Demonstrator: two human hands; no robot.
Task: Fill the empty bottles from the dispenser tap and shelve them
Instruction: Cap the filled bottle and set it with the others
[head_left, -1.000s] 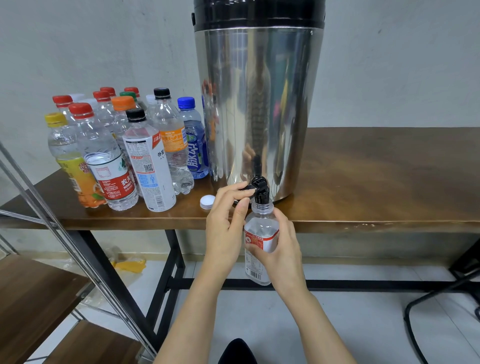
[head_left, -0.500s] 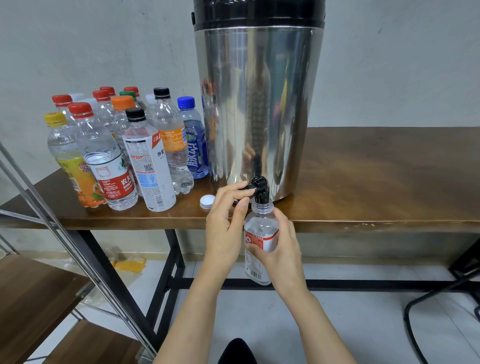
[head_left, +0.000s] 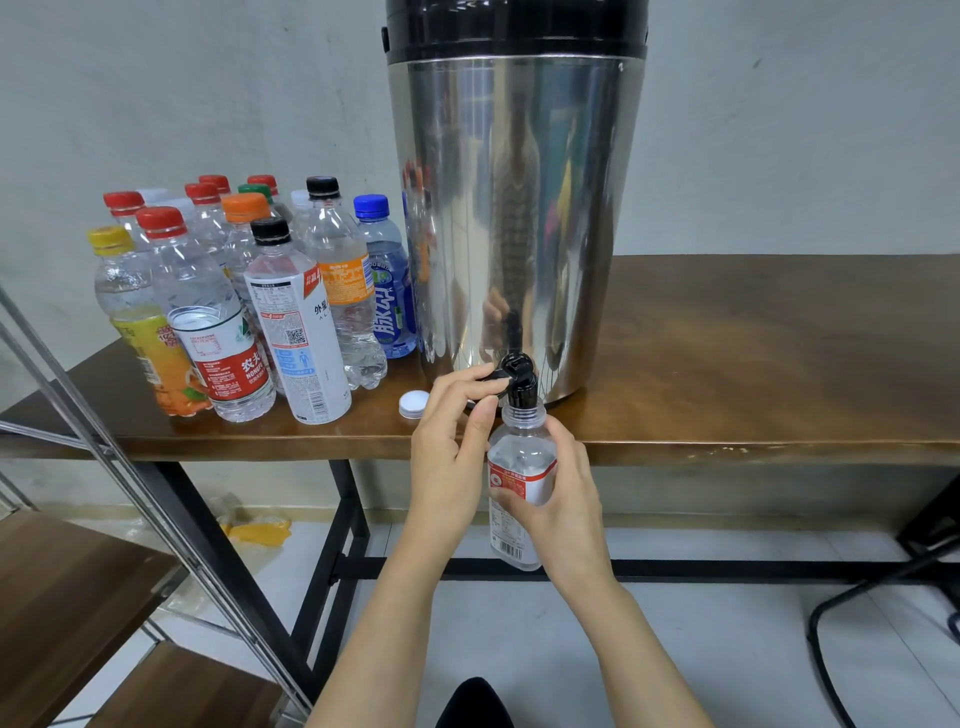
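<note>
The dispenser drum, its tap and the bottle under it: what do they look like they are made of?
The dispenser drum looks like polished stainless steel, because it mirrors the nearby bottles like a mirror. Its tap seems to be glossy black plastic, though coated metal is possible. The bottle looks like thin clear plastic, see-through above a printed label.

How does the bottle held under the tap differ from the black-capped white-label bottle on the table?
The held bottle is uncapped, mouth at the tap; the white-label bottle is capped. The right hand holds the held bottle in front of the table edge; the white-label bottle stands on the table. Both are clear plastic, upright.
</note>
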